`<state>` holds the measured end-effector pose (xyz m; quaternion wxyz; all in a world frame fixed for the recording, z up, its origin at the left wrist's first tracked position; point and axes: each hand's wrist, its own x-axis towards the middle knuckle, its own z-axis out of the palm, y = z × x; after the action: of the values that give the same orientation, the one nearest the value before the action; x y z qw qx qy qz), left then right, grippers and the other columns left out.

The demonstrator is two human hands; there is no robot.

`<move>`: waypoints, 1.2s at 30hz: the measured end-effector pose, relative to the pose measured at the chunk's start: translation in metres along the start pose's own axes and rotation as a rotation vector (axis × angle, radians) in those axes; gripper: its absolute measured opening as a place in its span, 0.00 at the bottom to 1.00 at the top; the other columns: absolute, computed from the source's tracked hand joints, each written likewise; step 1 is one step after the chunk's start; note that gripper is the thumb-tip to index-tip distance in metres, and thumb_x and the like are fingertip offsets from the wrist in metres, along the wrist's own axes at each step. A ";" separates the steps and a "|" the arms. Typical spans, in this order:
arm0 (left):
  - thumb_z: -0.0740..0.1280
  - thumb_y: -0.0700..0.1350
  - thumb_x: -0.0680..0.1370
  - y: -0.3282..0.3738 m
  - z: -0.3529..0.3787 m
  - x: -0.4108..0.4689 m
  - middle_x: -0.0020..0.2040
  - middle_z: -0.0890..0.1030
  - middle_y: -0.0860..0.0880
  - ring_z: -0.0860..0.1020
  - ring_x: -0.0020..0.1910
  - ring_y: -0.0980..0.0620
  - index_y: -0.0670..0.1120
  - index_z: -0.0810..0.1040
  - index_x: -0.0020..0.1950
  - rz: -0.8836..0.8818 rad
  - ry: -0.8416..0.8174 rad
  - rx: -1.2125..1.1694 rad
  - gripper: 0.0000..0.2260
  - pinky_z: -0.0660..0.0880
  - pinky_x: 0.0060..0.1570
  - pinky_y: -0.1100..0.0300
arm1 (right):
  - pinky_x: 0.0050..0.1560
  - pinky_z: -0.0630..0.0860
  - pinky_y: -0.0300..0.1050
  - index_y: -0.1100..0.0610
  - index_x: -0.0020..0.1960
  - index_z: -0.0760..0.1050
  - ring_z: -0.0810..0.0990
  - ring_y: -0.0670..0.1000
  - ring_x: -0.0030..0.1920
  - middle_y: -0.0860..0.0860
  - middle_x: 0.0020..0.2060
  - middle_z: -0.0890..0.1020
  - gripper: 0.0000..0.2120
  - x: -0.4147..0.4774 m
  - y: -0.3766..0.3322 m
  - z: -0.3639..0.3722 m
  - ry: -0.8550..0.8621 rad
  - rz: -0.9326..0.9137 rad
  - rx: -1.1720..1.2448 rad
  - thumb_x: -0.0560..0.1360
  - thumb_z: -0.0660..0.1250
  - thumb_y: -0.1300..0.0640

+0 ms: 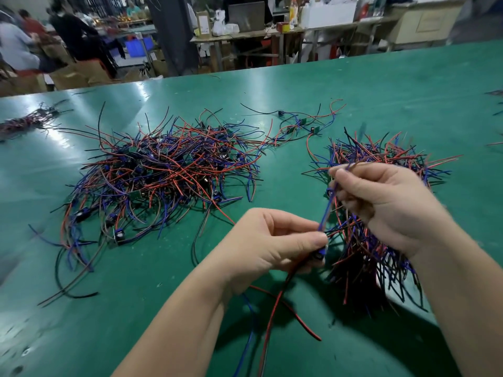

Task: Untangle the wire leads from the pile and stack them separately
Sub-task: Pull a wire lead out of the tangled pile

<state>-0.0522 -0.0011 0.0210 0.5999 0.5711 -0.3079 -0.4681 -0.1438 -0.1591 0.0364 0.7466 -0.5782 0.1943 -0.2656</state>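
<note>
**While Both Hands Grip One Lead, Heaps Lie to Either Side**

Where the two hands meet above the green table (109, 308), a single lead is stretched between them. The left hand (272, 240) pinches it at the fingertips, just where a small dark component (319, 255) sits. The right hand (381, 205), fingers curled, holds the upper end of the blue wire (327, 208) between thumb and forefinger. The lead's red and black wires (275, 308) trail down from the left hand toward the body and cross on the table surface.

Beyond and outward of the left hand lies the tangled pile (168, 170) – red, blue and black strands with small boards buried in it, its stray ends fanning toward the left wrist. A strip of bare green separates its near fringe from the left hand.

Under and beyond the right hand lies the sorted stack (381, 151), its wires running roughly one way, its near ends dark beneath the right forearm. Whether they overhang the table's near edge there, I cannot tell.

Between the two heaps, ahead of both hands, a few loose leads (299, 123) lie spread apart. Far outward of the left hand another small bundle (27, 121) rests near the table's side.

Past all this the surface runs open to the far edge – beyond it stand benches and seated people.
</note>
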 end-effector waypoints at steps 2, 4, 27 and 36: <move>0.72 0.39 0.70 -0.001 0.001 -0.002 0.35 0.84 0.48 0.82 0.32 0.54 0.43 0.84 0.46 -0.051 -0.117 0.056 0.06 0.78 0.32 0.64 | 0.27 0.70 0.29 0.60 0.38 0.81 0.74 0.41 0.25 0.49 0.28 0.81 0.05 0.004 -0.007 -0.008 0.104 -0.009 0.089 0.63 0.68 0.60; 0.68 0.35 0.75 -0.001 0.002 -0.004 0.33 0.83 0.50 0.81 0.31 0.57 0.42 0.83 0.49 -0.060 -0.185 0.067 0.06 0.76 0.32 0.67 | 0.25 0.69 0.29 0.61 0.41 0.78 0.74 0.41 0.24 0.49 0.27 0.80 0.06 0.005 -0.010 -0.011 0.161 -0.002 0.123 0.65 0.67 0.60; 0.74 0.33 0.63 -0.010 0.001 0.013 0.36 0.84 0.52 0.81 0.36 0.59 0.43 0.77 0.43 0.503 0.267 -0.075 0.12 0.76 0.39 0.68 | 0.26 0.73 0.30 0.59 0.36 0.81 0.75 0.42 0.25 0.51 0.28 0.80 0.06 -0.009 0.009 0.024 -0.140 0.174 0.169 0.64 0.67 0.59; 0.73 0.47 0.63 -0.006 0.004 0.010 0.36 0.84 0.44 0.83 0.32 0.51 0.42 0.83 0.45 0.189 0.162 -0.165 0.14 0.79 0.33 0.62 | 0.29 0.75 0.31 0.59 0.35 0.81 0.77 0.45 0.29 0.53 0.30 0.80 0.04 -0.007 0.005 0.006 -0.264 0.239 -0.024 0.64 0.69 0.59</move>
<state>-0.0531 -0.0109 0.0146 0.7091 0.5244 -0.2713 -0.3855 -0.1448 -0.1492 0.0332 0.7849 -0.5897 0.1650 -0.0941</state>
